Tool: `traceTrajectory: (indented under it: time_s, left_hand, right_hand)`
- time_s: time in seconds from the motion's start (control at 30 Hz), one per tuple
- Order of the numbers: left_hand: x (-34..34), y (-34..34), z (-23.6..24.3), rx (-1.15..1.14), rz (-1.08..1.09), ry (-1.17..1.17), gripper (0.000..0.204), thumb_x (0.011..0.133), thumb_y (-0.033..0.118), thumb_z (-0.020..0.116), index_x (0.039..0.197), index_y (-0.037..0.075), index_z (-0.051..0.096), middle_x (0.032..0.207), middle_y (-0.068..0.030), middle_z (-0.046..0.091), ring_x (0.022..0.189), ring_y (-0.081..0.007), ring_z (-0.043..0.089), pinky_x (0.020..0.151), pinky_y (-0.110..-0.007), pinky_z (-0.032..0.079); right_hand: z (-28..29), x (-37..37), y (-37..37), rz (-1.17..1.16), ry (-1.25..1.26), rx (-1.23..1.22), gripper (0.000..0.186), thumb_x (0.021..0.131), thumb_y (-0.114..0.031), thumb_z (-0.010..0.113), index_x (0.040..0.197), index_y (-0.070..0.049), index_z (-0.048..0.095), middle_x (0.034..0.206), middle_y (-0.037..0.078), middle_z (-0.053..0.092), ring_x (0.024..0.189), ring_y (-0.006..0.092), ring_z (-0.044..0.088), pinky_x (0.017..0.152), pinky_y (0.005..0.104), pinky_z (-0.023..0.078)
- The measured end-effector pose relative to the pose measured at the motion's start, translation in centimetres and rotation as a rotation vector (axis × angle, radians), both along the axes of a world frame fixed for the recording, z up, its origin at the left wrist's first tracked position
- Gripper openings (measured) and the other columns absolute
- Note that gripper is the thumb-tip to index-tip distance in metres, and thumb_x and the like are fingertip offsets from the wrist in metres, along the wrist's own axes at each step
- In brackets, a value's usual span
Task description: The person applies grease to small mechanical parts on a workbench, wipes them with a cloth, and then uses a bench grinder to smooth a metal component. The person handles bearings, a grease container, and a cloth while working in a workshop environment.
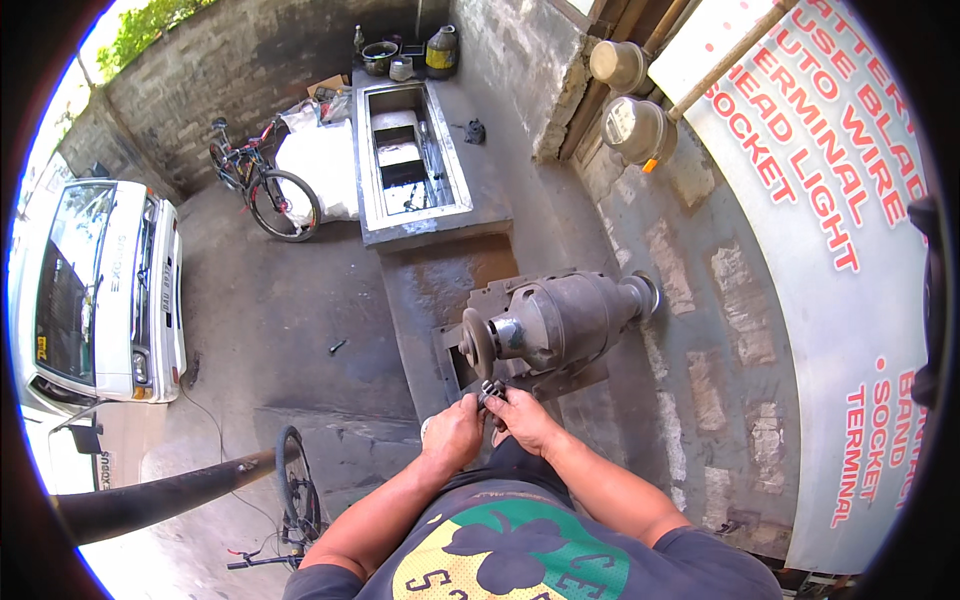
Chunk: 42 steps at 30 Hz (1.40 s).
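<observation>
Close in front of my body, both hands meet around a small dark metal part [488,391], too small to name. My left hand [455,432] is closed on its left side, fingers pinched together. From the right, my right hand [524,420] grips the same part between thumb and fingers. Just beyond my fingertips stands a bench grinder [565,318] with a rounded grey motor body. Its round wheel [478,343] faces left, a short gap from the part. Another wheel [642,295] sits at the grinder's far right end.
Behind the grinder is a concrete counter with a metal-framed sink [442,213], with pots and a jug [441,52] at its back. A bicycle [283,205] and a white van [95,290] stand left. A dark pole [180,487] crosses at lower left. A block wall [740,300] runs along the right.
</observation>
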<state>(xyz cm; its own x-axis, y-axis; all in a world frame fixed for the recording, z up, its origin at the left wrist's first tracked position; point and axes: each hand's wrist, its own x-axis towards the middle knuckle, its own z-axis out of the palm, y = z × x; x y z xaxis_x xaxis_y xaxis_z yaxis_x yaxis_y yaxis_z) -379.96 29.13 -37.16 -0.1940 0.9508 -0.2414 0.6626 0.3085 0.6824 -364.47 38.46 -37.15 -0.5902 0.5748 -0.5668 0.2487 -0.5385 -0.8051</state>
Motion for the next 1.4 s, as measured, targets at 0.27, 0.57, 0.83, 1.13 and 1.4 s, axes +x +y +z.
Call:
traceTrajectory:
  time_s: [0.27, 0.57, 0.83, 1.13, 1.4]
  left_hand:
    - [0.2, 1.2, -0.1, -0.067, 0.015, -0.024, 0.029, 0.106, 0.029, 0.061, 0.103, 0.001, 0.059, 0.091, -0.0275, 0.074, 0.087, -0.0492, 0.073, 0.077, -0.060, 0.057]
    - [0.3, 0.1, 0.5, -0.007, 0.097, -0.057, 0.031, 0.106, 0.031, 0.062, 0.099, 0.001, 0.060, 0.091, -0.0278, 0.074, 0.084, -0.0497, 0.073, 0.076, -0.061, 0.056]
    - [-0.8, -0.4, 0.6, -0.098, 0.000, -0.496, 0.037, 0.107, 0.037, 0.066, 0.101, 0.000, 0.068, 0.087, -0.0194, 0.075, 0.079, -0.0379, 0.075, 0.076, -0.051, 0.058]
    - [1.0, 1.0, 1.0, -0.123, 0.135, -0.318, 0.032, 0.105, 0.030, 0.066, 0.113, -0.001, 0.069, 0.105, -0.0313, 0.075, 0.105, -0.0529, 0.070, 0.090, -0.057, 0.056]
    - [0.3, 1.5, 0.9, -0.130, 0.114, -0.427, 0.038, 0.104, 0.032, 0.062, 0.116, -0.003, 0.070, 0.108, -0.0328, 0.074, 0.108, -0.0527, 0.070, 0.094, -0.056, 0.056]
  right_hand:
    - [-1.6, 0.3, 1.8, 0.039, -0.117, -0.058, 0.036, 0.110, -0.040, 0.066, 0.102, -0.006, 0.072, 0.082, -0.002, 0.061, 0.072, 0.0089, 0.051, 0.065, 0.0292, 0.046]
    - [-0.3, -0.4, 2.0, 0.133, -0.112, -0.082, 0.034, 0.110, -0.037, 0.065, 0.100, -0.005, 0.071, 0.080, -0.001, 0.060, 0.070, 0.0096, 0.052, 0.062, 0.0304, 0.045]
    - [1.8, 1.1, 2.1, 0.299, 0.035, -0.048, 0.026, 0.110, -0.030, 0.065, 0.116, -0.006, 0.069, 0.090, -0.004, 0.063, 0.073, 0.0062, 0.050, 0.062, 0.0269, 0.045]
    - [-0.2, 0.5, 0.5, 0.068, -0.094, 0.114, 0.024, 0.110, -0.027, 0.067, 0.115, -0.004, 0.072, 0.092, -0.004, 0.066, 0.075, 0.0038, 0.052, 0.065, 0.0246, 0.044]
    - [-0.8, -0.4, 1.2, 0.112, -0.335, 0.215, 0.037, 0.107, -0.033, 0.070, 0.113, 0.003, 0.076, 0.095, 0.011, 0.077, 0.086, 0.0154, 0.064, 0.079, 0.0385, 0.053]
